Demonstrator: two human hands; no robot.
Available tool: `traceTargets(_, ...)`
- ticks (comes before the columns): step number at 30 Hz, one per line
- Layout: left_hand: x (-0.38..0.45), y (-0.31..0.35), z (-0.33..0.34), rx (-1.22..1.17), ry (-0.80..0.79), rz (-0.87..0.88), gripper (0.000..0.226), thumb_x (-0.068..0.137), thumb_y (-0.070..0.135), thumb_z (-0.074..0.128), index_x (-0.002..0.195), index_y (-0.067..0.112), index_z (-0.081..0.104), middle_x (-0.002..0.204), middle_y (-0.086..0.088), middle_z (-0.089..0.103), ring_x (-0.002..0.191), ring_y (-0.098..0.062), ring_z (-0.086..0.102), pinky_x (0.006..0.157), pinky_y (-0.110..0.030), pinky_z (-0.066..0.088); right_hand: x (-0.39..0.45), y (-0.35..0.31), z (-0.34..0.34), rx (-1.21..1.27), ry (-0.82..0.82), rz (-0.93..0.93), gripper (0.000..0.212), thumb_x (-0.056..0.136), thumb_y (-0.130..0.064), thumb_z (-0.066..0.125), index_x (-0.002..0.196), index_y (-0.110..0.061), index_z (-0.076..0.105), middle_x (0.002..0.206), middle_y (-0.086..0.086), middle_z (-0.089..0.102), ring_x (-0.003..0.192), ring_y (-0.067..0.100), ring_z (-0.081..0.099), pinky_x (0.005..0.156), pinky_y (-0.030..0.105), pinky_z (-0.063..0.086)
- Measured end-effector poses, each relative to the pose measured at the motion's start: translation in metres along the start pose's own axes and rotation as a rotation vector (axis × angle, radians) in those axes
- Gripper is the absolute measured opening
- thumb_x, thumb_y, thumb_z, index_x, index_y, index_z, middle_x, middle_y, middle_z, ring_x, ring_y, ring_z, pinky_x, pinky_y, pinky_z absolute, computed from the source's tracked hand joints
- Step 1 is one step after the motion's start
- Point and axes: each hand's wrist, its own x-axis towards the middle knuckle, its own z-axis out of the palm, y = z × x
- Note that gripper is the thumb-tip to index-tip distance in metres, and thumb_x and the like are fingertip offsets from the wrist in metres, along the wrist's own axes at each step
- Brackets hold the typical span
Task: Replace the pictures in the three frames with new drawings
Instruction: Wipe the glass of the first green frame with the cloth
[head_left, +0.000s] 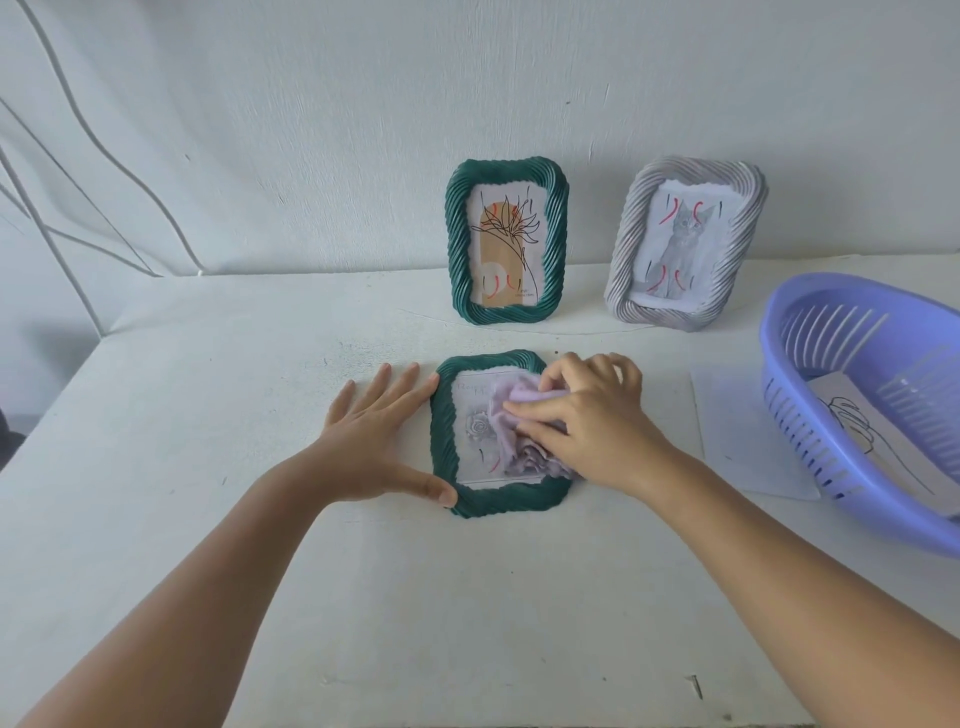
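Head view, lower half of the frame: two bare forearms reach up from the bottom corners across a white table (467, 597). At centre frame a dark green frame (496, 501) lies flat on the table, glass side up, with a pale rose picture (480, 431) visible inside it. The left hand (371, 441) rests flat on the table against the frame's left edge, fingers straight and spread, thumb touching the lower left corner; it grips nothing. The right hand (587, 421) sits over the right side of the same frame with fingers curled, holding a lilac cloth (519, 410) pressed onto the glass.

At the right edge of the frame a purple slotted basket (810, 374) stands on the table, tilted toward the camera, with a sheet bearing a line drawing (857, 431) inside it. A blank white sheet (737, 431) lies flat just left of the basket, partly under its rim.

In the upper centre, two frames stand upright near the white wall (467, 104). The standing green frame (457, 239) holds a plant drawing with red marks. To its right, well apart, a grey frame (628, 270) leans back and holds a cat picture with red marks. Thin cables (98, 171) run down the wall in the upper left.
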Motion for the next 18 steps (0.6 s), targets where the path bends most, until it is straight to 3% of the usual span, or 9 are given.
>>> traceTargets(2, 0.000, 0.000, 0.000, 0.002, -0.001, 0.000, 0.142, 0.044, 0.104, 0.056, 0.156, 0.050, -0.012, 0.164, 0.023, -0.022, 0.147, -0.002, -0.034, 0.123, -0.046, -0.018, 0.009, -0.013, 0.002, -0.011, -0.004, 0.050, 0.025, 0.092, -0.059, 0.059, 0.110, -0.050, 0.073, 0.104, -0.011, 0.048, 0.105, 0.021, 0.046, 0.109, 0.055, 0.023)
traceTargets(7, 0.001, -0.001, 0.001, 0.012, 0.001, -0.006, 0.142, 0.043, 0.104, 0.056, 0.155, 0.051, -0.013, 0.164, 0.023, -0.022, 0.146, -0.002, -0.034, 0.123, -0.046, -0.017, 0.000, -0.024, -0.003, 0.105, -0.250, -0.100, 0.042, 0.088, -0.074, 0.039, 0.116, -0.060, 0.066, 0.106, -0.017, 0.041, 0.110, 0.010, 0.033, 0.115, 0.046, 0.001)
traceTargets(11, 0.001, 0.000, 0.001, 0.006, 0.000, -0.005, 0.142, 0.043, 0.104, 0.056, 0.156, 0.050, -0.012, 0.164, 0.023, -0.022, 0.147, -0.003, -0.034, 0.123, -0.046, -0.018, -0.003, 0.001, -0.018, 0.066, -0.248, -0.100, 0.048, 0.083, -0.081, 0.034, 0.113, -0.063, 0.066, 0.105, -0.019, 0.044, 0.106, 0.006, 0.033, 0.114, 0.046, 0.003)
traceTargets(14, 0.001, 0.000, 0.001, 0.005, 0.000, -0.002, 0.143, 0.042, 0.104, 0.055, 0.156, 0.050, -0.012, 0.164, 0.023, -0.022, 0.147, -0.003, -0.034, 0.123, -0.046, -0.018, 0.006, -0.006, -0.011, -0.016, -0.137, -0.026, 0.054, 0.086, -0.080, 0.028, 0.113, -0.058, 0.069, 0.102, -0.017, 0.043, 0.104, 0.013, 0.041, 0.112, 0.049, 0.011)
traceTargets(18, 0.001, 0.000, 0.001, 0.002, -0.002, -0.004, 0.142, 0.043, 0.104, 0.056, 0.155, 0.051, -0.013, 0.165, 0.022, -0.021, 0.147, -0.003, -0.034, 0.123, -0.046, -0.017, 0.011, -0.028, 0.002, 0.043, -0.163, -0.033, 0.044, 0.090, -0.073, 0.037, 0.110, -0.054, 0.072, 0.102, -0.017, 0.039, 0.108, 0.014, 0.038, 0.113, 0.050, 0.012)
